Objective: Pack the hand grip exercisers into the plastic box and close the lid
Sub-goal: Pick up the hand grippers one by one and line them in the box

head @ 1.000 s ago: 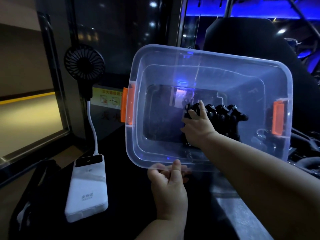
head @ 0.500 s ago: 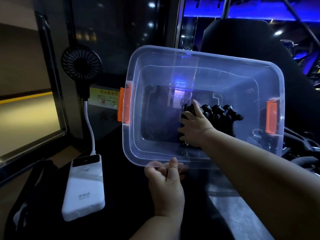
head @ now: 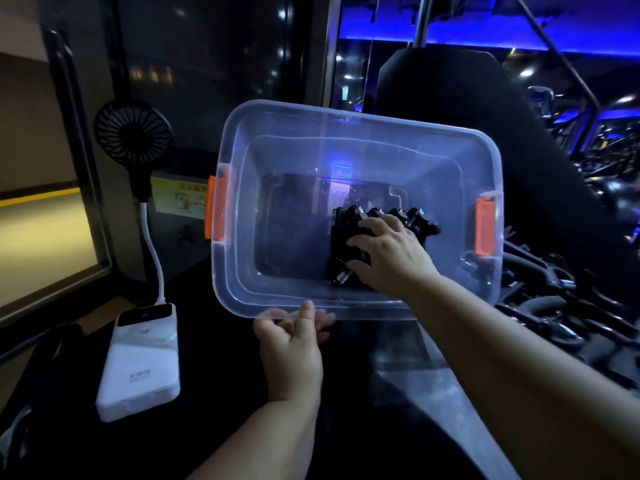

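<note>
Thumb on top and the rest curled beneath, my left grip (head: 294,348) is pinching the near rim of the plastic box (head: 346,114), which is tipping its open mouth toward me over the dark desk (head: 214,375). My right grip (head: 391,258) is reaching inside and closing over the hand grip exercisers (head: 346,230), a black bundle lying against the box's floor, right of its middle. My thumb is hooking the bundle's near side while the others are draping across its top. An orange latch (head: 216,207) is sitting on the left short wall and another (head: 485,230) on the right. Left of the box, a white power bank (head: 140,365) is lying flat on the desk, its white cable (head: 152,244) rising to a small black fan (head: 133,131) behind it. Right of the box, dark shapes (head: 554,306) are lying too dim for me to tell apart.
</note>
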Demonstrator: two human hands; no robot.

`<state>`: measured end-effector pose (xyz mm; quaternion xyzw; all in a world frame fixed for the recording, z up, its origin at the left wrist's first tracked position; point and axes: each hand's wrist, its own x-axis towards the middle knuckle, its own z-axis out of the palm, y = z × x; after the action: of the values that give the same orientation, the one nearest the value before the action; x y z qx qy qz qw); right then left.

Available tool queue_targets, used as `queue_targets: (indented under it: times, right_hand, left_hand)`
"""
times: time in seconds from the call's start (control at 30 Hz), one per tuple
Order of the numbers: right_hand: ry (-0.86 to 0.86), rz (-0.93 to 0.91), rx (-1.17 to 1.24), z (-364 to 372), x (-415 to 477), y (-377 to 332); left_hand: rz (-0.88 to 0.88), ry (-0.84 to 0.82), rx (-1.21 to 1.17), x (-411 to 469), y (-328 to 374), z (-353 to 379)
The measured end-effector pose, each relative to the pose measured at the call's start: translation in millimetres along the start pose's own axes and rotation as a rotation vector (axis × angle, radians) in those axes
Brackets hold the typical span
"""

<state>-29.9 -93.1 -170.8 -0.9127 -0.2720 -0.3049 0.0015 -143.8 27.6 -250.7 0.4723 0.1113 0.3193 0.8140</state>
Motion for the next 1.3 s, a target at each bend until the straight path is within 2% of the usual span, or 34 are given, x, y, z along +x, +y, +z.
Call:
queue_targets:
  times: [0.2, 0.37, 0.47, 0.6, 0.67, 0.77, 0.9, 1.3]
  right_hand:
    - [0.37, 0.164, 0.176, -9, -70, 25]
    - [0.479, 0.295, 0.218, -17, -119, 53]
    - [0.413, 0.494, 0.28, -20, -138, 73]
    - [0.238, 0.731, 0.163, -20, -159, 98]
    - [0.133, 0.788, 0.129, -17, -169, 106]
    - [-0.013, 0.78, 0.065, -9, -176, 112]
    - [-0.11, 0.768, -0.012, -7, -174, 113]
    - [-0.095, 0.837, 0.008, -19, -177, 109]
  left_hand:
    - [0.026, -0.032, 0.041, -1, 0, -1]
    - [0.026, -0.055, 0.031, -2, -2, -2]
    - [0.026, -0.055, 0.036, -3, -2, -1]
    - [0.028, -0.048, 0.04, -3, -4, -2]
    - [0.033, -0.05, 0.044, -1, -7, -2]
    - [0.032, -0.057, 0.048, 2, -9, -4]
    - [0.024, -0.064, 0.047, 3, -11, -4]
    - [0.02, -0.062, 0.054, 2, -11, -4]
